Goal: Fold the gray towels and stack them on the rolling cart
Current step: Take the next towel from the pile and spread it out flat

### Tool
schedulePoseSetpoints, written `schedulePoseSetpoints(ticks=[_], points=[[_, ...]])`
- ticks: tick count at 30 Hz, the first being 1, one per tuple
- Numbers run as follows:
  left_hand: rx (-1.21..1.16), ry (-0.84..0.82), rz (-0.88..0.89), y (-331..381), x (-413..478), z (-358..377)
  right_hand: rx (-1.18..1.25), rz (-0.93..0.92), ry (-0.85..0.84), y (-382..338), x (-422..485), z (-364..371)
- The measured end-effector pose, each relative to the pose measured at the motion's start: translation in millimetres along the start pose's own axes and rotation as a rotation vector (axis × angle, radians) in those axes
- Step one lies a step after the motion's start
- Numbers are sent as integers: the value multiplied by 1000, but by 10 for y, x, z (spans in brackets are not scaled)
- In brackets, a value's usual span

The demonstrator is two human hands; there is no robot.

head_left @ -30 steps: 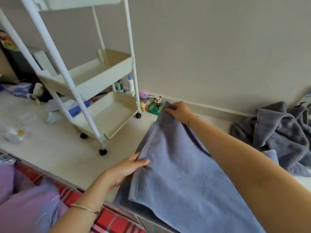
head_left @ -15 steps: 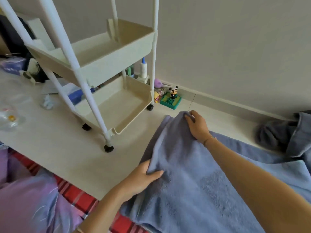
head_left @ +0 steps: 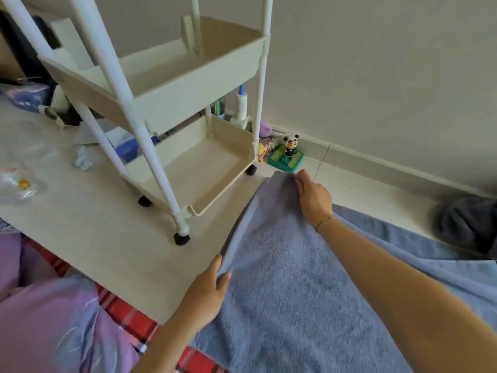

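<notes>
Pinching the left edge of the towel (head_left: pixel 282 286) at both ends, I keep it raised a little off the floor (head_left: pixel 88 238). My left hand (head_left: pixel 207 294) nips the near corner between thumb and fingers. My right hand (head_left: pixel 314 197) curls its fingers over the far corner. The rest of the towel spreads right and near, under my right arm. The cart (head_left: pixel 188 84) stands just left of it. Another towel (head_left: pixel 468 224) lies crumpled far right by the wall. A panda toy (head_left: pixel 291 145) sits just beyond my right hand.

Soft, even daylight fills the view, with only faint shadows. The wide lens bends straight lines near the edges, and the nearest parts look slightly blurred.
</notes>
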State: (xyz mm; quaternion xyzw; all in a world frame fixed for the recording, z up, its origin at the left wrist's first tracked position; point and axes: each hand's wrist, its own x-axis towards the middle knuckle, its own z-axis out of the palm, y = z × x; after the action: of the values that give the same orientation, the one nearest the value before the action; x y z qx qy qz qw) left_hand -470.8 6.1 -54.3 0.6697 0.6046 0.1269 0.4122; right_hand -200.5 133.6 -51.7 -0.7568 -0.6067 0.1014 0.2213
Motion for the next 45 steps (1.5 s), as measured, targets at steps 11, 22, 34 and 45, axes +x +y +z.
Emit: schedulePoseSetpoints(ticks=[11, 22, 34, 45], points=[[-1, 21, -183, -43, 178, -71, -301, 54, -108, -209, 83, 218], [235, 262, -103, -208, 39, -98, -103, -53, -86, 140, -1420, 393], [650, 61, 256, -68, -119, 634, -96, -3, -107, 185, -2158, 240], [657, 67, 247, 578, -206, 1137, -171, 232, -6, 936, -2672, -292]])
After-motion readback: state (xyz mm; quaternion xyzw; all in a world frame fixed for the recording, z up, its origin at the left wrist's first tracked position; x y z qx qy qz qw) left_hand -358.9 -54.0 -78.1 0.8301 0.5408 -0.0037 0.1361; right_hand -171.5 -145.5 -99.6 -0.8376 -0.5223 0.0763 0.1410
